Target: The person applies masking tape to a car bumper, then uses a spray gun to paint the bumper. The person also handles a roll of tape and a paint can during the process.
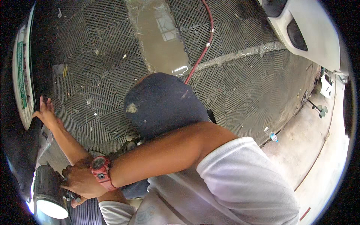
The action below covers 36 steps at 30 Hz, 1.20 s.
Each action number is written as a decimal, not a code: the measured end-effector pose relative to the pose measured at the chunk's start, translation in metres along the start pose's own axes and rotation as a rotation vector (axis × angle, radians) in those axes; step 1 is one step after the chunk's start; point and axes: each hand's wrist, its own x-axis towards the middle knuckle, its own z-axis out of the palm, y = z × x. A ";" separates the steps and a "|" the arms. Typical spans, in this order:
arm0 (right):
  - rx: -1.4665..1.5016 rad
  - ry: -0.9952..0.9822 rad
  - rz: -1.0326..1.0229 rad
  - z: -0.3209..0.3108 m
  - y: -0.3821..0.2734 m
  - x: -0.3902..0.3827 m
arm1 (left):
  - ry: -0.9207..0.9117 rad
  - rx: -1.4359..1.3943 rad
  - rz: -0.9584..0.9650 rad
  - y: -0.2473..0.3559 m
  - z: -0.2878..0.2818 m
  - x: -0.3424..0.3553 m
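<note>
My left hand (47, 112) reaches out at the left with its fingers apart. Its thumb comes close to the lower tip of a white plate with a green strip (22, 75); whether they touch I cannot tell. That plate sits on a dark, glossy vehicle panel (18, 157). Crossing over my left forearm, my right hand (84, 182) wears a red watch (100, 168) at the wrist. Its fingers curl round what looks like a spray gun (71, 197) with small metal knobs. Beside it is a dark cylindrical cup (48, 187) with a bright white end.
My bent knee (165, 105) in dark, stained trousers fills the middle. A red hose (204, 52) runs over the ridged floor mat (101, 48), near a wet strip (157, 37). A white vehicle part (311, 33) stands far right. A small bottle (270, 134) lies by the pale floor's edge.
</note>
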 end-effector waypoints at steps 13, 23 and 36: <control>0.022 0.075 -0.083 0.010 0.009 0.004 | -0.411 -0.560 0.195 -0.050 -0.065 0.095; 0.036 0.000 -0.087 0.012 0.010 0.000 | -0.300 -0.799 -0.004 -0.006 -0.055 0.057; 0.029 0.114 -0.072 0.028 0.009 0.000 | -0.383 -0.936 -0.052 -0.024 -0.072 0.076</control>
